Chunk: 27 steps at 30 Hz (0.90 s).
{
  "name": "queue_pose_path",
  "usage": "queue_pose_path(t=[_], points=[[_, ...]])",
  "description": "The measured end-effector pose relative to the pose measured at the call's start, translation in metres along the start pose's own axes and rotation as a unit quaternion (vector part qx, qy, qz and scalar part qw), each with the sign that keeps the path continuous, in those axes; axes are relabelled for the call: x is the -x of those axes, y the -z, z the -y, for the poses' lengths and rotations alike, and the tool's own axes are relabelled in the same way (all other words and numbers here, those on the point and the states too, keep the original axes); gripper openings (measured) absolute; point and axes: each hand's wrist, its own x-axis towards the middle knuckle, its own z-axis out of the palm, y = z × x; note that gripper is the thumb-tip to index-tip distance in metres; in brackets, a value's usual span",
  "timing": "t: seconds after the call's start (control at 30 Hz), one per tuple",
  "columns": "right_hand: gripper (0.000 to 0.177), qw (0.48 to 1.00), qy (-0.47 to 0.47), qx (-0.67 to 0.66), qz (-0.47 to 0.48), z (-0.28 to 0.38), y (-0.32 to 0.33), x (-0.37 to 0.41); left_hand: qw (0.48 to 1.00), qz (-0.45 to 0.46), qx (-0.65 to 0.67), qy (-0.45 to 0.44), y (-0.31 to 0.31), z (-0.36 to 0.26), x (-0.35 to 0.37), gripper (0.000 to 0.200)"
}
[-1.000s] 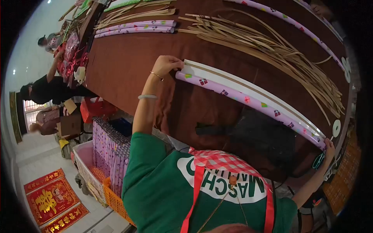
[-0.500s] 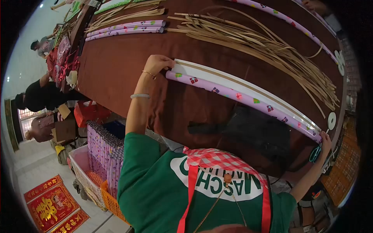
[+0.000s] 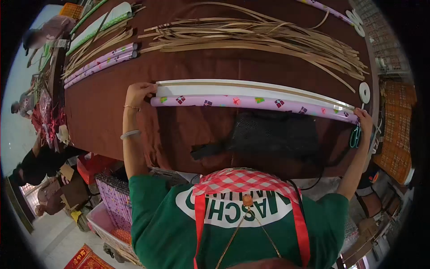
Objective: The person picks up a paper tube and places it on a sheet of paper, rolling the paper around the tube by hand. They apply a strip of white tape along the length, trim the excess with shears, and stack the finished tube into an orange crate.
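A roll of lilac gift wrap [image 3: 251, 102] with a gift-box print lies crosswise before me. Its white underside [image 3: 251, 89] shows as a band along the far edge, with a thin tan strip [image 3: 210, 84] running along it. My left hand [image 3: 141, 93] is closed on the sheet's left end, thumb and fingers pinching the corner. At the opposite end, my right hand [image 3: 364, 123] grips the right corner with its fingers closed. Teal-handled scissors [image 3: 355, 136] hang right beside the right hand. A black mesh cloth [image 3: 273, 136] lies between the roll and my body.
Long tan strips [image 3: 260, 40] are heaped across the brown-covered table [image 3: 103, 94]. Two finished lilac rolls [image 3: 105, 60] and a green roll [image 3: 101, 29] lie far left. White tape rolls [image 3: 364, 93] sit at the right edge. A crate of lilac rolls [image 3: 114, 195] stands lower left; people work beyond.
My view has turned, so the roll now lies more level and further left in view. Both hands keep their hold on its ends.
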Motion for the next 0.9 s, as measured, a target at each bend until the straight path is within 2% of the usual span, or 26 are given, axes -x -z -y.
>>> queue_pose_path(t=[0.07, 0.2, 0.23, 0.33, 0.37, 0.5, 0.63, 0.67, 0.73, 0.83, 0.9], points=[[0.039, 1.0, 0.01, -0.028, 0.01, -0.026, 0.001, -0.019, 1.0, -0.001, -0.001, 0.001, 0.001, 0.005, -0.003, 0.021], [0.041, 1.0, 0.025, 0.003, 0.008, -0.016, 0.002, -0.012, 1.0, -0.001, 0.001, 0.002, 0.002, 0.008, -0.008, 0.021], [0.042, 1.0, 0.017, 0.019, -0.001, -0.008, 0.001, -0.008, 0.999, 0.005, -0.008, 0.031, 0.002, 0.003, -0.005, 0.02], [0.039, 0.999, 0.003, 0.036, -0.023, -0.002, -0.001, -0.007, 1.0, -0.012, 0.014, 0.024, -0.004, -0.008, 0.002, 0.019], [0.038, 1.0, 0.02, 0.002, -0.006, -0.014, -0.001, -0.013, 1.0, 0.002, 0.016, 0.024, 0.002, 0.009, -0.009, 0.019], [0.034, 0.999, 0.022, 0.02, -0.022, 0.017, -0.005, 0.007, 1.0, -0.011, -0.018, 0.021, 0.003, 0.011, -0.013, 0.017], [0.034, 0.998, 0.024, 0.056, -0.025, 0.001, -0.007, -0.006, 0.999, -0.019, -0.035, 0.023, -0.002, -0.002, -0.004, 0.02], [0.035, 0.999, 0.038, -0.001, -0.017, 0.0, -0.01, -0.003, 0.999, -0.009, -0.032, 0.017, -0.002, -0.003, -0.004, 0.02], [0.036, 0.997, 0.042, 0.042, -0.048, 0.019, -0.012, 0.01, 0.998, -0.021, -0.026, 0.046, -0.001, 0.0, -0.006, 0.02], [0.038, 0.998, 0.051, 0.025, -0.039, 0.021, -0.012, 0.009, 1.0, 0.018, 0.008, 0.023, 0.012, 0.033, -0.028, 0.018], [0.038, 0.998, 0.033, 0.008, -0.045, 0.025, -0.007, 0.016, 0.999, 0.005, -0.019, 0.04, 0.003, 0.02, -0.029, 0.017]])
